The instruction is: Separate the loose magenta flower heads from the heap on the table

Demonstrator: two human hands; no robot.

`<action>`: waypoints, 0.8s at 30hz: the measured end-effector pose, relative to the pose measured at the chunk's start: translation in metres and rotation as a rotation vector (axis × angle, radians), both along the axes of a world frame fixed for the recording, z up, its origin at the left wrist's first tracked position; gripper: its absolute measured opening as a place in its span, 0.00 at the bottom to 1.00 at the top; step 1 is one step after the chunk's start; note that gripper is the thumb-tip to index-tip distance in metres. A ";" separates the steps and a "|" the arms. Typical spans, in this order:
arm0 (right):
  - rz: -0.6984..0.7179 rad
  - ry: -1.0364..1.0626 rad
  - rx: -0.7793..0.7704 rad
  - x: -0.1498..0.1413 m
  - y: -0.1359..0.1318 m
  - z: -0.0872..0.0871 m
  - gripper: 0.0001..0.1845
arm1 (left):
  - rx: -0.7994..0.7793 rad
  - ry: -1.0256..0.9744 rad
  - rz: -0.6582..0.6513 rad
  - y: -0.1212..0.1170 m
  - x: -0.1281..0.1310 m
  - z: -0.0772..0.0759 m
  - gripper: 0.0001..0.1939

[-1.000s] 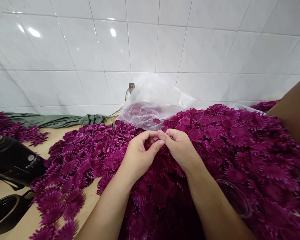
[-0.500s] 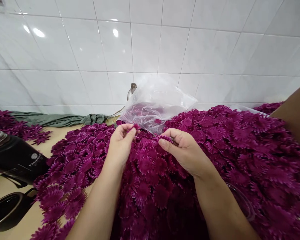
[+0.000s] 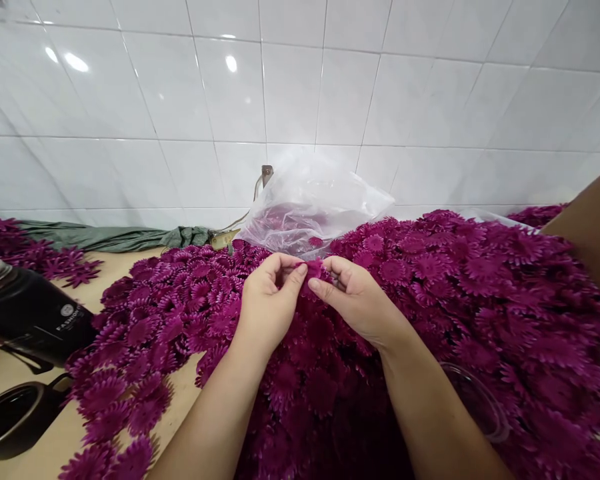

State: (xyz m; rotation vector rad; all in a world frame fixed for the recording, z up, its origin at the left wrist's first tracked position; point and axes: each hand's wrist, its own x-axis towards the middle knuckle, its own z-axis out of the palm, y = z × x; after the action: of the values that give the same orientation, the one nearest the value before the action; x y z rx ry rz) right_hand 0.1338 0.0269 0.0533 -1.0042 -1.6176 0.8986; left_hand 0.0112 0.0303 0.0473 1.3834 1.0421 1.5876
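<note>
Between my two hands is a magenta fabric flower piece [image 3: 316,269], partly covered by the fingers. My left hand [image 3: 273,293] pinches its left side between thumb and forefinger. On the other side, my right hand [image 3: 353,297] grips it with the thumb below and the fingers curled behind. Whether each hand has a separate layer of it cannot be made out. Beneath and around both hands spreads a large heap of similar magenta flower pieces [image 3: 420,267] with toothed edges. Just beyond the fingertips lies a clear plastic bag [image 3: 320,193] with magenta pieces showing through.
At the left, a black bottle [image 3: 35,313] leans beside a dark mug [image 3: 17,420] on the tan table [image 3: 180,400]. Green cloth [image 3: 110,239] runs along the tiled wall [image 3: 290,93]. A cardboard panel [image 3: 590,227] stands at right, and a clear round container [image 3: 477,400] sits among the flowers.
My hands came apart, a magenta piece showing in each, and have now met again over the heap. The left hand moved left, then back right. The camera shifted slightly.
</note>
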 end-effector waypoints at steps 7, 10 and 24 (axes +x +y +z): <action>0.083 -0.124 0.014 0.013 -0.011 0.012 0.10 | -0.227 -0.367 0.013 0.006 -0.009 0.003 0.07; 0.106 -0.149 0.055 0.016 -0.015 0.016 0.12 | -0.197 -0.333 0.143 0.012 -0.022 0.006 0.05; -0.116 0.076 -0.034 0.010 0.003 0.001 0.07 | -0.004 0.099 -0.192 -0.002 0.001 -0.003 0.10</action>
State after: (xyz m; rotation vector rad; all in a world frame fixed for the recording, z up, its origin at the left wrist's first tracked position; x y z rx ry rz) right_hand 0.1434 0.0296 0.0545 -1.0640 -1.4703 0.8778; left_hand 0.0125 0.0284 0.0447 1.5242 0.9378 1.3894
